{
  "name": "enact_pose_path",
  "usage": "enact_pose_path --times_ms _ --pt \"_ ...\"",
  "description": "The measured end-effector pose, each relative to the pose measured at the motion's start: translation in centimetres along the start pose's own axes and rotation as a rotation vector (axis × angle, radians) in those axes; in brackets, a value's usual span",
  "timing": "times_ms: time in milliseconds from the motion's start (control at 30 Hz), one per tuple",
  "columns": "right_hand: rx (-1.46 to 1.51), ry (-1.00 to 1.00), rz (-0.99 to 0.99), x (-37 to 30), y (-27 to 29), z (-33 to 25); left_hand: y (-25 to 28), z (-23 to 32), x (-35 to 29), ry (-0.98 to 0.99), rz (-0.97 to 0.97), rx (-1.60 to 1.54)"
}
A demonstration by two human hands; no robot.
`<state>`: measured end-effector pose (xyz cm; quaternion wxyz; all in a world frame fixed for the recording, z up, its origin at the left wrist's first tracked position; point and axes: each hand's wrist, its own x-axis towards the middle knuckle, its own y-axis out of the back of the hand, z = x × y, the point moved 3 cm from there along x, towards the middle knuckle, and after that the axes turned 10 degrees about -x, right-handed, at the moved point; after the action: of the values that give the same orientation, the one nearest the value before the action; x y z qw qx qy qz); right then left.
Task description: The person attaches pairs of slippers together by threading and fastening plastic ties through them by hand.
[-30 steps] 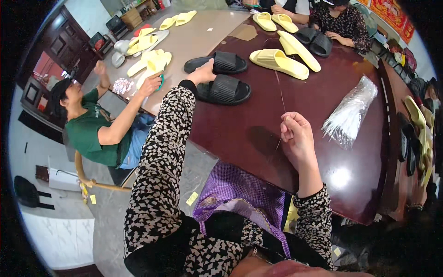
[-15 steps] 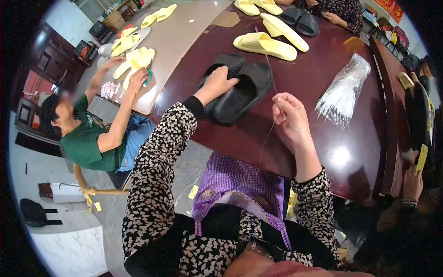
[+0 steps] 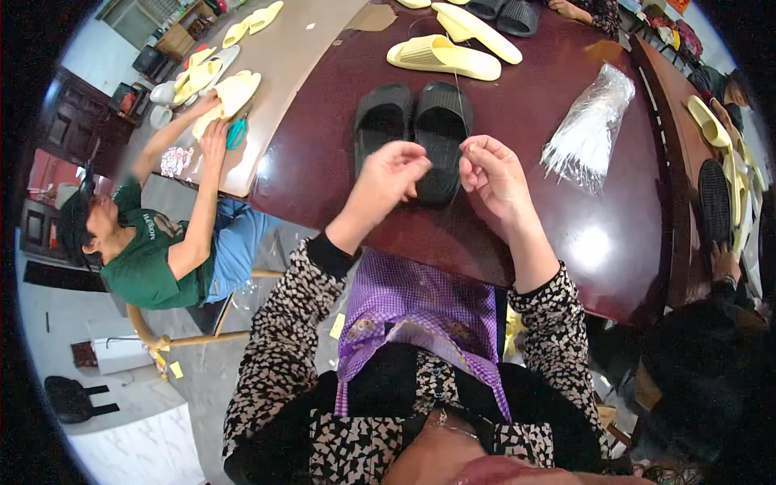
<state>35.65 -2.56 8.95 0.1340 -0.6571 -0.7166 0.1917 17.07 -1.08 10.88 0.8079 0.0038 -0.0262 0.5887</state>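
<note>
A pair of black slippers lies side by side on the dark red table, toes pointing away from me. Over their near ends are both of my hands, close together. My right hand pinches a thin pale strand that runs up past the right slipper's strap. With thumb and fingertips drawn together, my left hand covers part of the left slipper; whatever it pinches is too small to make out. To the right lies a clear plastic bag of white strands.
Yellow slippers and another black pair lie at the table's far side. On the left, a person in a green shirt handles yellow slippers and teal-handled scissors. More slippers and another person's hand are at the right edge.
My left hand has let go of the black slippers and come right, near my right hand. The slippers now lie straight, side by side. My right hand has moved slightly left and up.
</note>
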Motion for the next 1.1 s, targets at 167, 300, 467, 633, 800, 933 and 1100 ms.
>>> enact_pose_path --times_ms 167,300,467,633,800,933,1100 --pt "-0.077 0.038 -0.023 -0.5 -0.7 -0.3 -2.3 -0.6 -2.8 0.257 -0.175 -0.507" --pt "-0.154 0.067 -0.017 -1.7 -1.5 -1.2 -1.9 -0.8 -3.5 0.340 -0.267 -0.482" --pt "-0.233 0.092 -0.045 -3.0 -2.2 -2.0 -2.4 -0.7 -4.2 0.357 -0.325 -0.409" --pt "-0.341 0.115 -0.044 -4.1 -3.6 -2.0 -3.2 0.1 -4.9 0.337 -0.222 -0.577" --pt "-0.391 0.108 -0.019 -5.1 -4.7 -2.5 -2.5 -0.2 -5.8 0.336 -0.246 -0.522" --pt "-0.449 0.155 -0.028 -5.6 -4.2 -3.0 -1.6 1.2 -6.8 0.224 -0.231 -0.222" --pt "-0.512 0.143 -0.049 -6.3 -4.4 -3.8 -1.0 6.0 -8.6 -0.709 -0.158 0.470"
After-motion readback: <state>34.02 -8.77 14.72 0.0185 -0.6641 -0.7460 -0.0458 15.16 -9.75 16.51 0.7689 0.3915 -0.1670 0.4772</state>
